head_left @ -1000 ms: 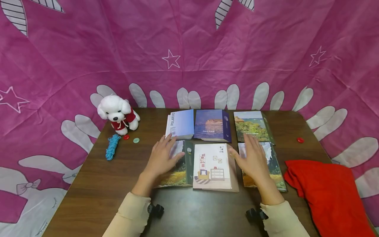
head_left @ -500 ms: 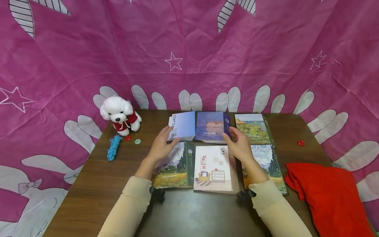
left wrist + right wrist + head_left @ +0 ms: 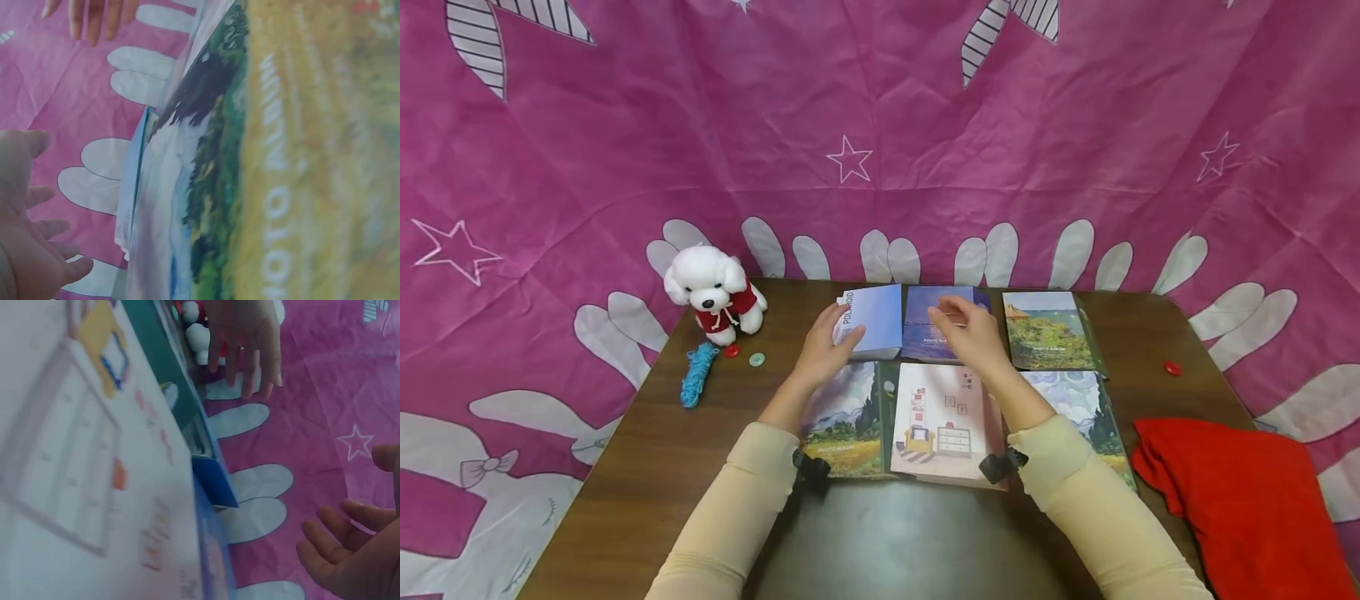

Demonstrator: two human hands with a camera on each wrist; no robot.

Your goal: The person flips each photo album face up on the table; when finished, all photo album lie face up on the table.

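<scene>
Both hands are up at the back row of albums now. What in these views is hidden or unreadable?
- Head view: the right hand covers most of the dark blue album; contact unclear.
- Head view: the left hand hides the near left corner of the Polaroid album.
- Head view: cover lettering on the albums is too small.
- Wrist views: album covers fill the frames, blurred.
- Head view: the red cloth is cut by the frame edge.

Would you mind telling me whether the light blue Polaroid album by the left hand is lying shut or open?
Shut: the light blue Polaroid album lies flat with its cover down, and the left hand touches its near edge.
</scene>
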